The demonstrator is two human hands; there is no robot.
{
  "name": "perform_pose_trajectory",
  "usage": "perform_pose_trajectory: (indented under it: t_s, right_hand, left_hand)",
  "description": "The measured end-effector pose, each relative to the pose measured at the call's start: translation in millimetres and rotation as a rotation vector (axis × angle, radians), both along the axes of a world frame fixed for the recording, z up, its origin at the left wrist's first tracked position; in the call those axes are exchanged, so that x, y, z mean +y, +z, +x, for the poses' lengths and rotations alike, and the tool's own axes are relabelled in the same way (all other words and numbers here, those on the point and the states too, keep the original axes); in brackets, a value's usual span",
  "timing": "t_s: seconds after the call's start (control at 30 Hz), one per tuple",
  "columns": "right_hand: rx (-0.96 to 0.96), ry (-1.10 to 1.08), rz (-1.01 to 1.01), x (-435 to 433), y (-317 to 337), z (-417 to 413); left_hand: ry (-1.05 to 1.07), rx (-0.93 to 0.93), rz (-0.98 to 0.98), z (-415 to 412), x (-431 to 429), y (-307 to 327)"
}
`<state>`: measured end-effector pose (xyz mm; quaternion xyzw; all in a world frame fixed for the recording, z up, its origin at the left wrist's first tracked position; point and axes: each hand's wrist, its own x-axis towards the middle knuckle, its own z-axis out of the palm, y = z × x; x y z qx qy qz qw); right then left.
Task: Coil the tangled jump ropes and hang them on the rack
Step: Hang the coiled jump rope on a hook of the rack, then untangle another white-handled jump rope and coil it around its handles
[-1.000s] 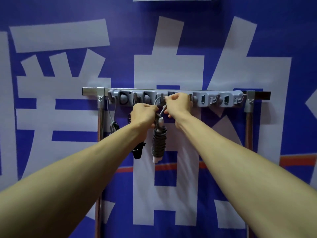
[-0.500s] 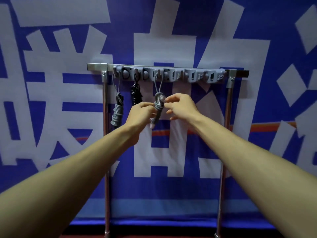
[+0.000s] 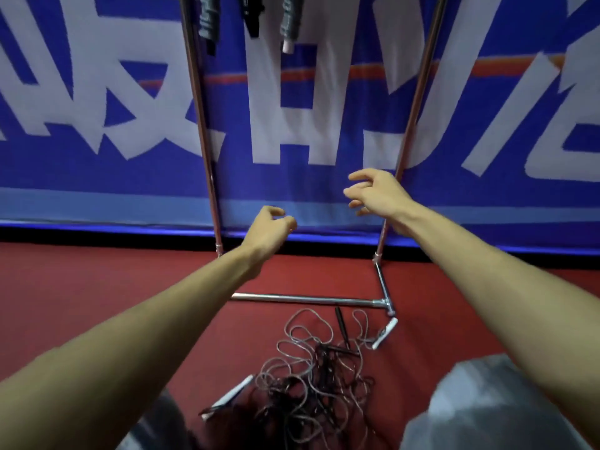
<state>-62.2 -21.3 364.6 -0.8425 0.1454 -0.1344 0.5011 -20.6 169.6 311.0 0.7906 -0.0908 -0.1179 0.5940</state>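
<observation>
back: blue banner, large white characters | floor: red, matte

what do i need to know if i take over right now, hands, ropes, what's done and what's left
Left hand: empty, fingers loosely curled, in the air in front of the rack.
Right hand: empty, fingers relaxed, near the rack's right post.
Done: three coiled ropes hang up top, hooks out of view: grey coil, black coil, second grey coil.
Left: tangled pile of grey and black ropes on the red floor by the rack's base; untangle, coil and hang each.
</observation>
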Motion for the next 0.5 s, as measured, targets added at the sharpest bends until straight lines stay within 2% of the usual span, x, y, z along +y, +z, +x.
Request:
perform_pose_trajectory:
  t_s: [0.13,0.27,0.5]
  right_hand:
    - [0.101,0.002,0.030,-12.5,-70.1,-10.4]
    - [0.222,0.001,0.094,-12.8,-148.6,3.9]
    - [0.494,0.114,0.149,23.8,-292.9,28.8]
  left_hand:
    - [-0.098,0.021,0.152,-8.4,-0.2,-66.3]
    - [-0.119,0.122,0.231,0.1,4.0,-128.6]
    - [-0.175,0.355,0.502,24.2,25.5,-251.1]
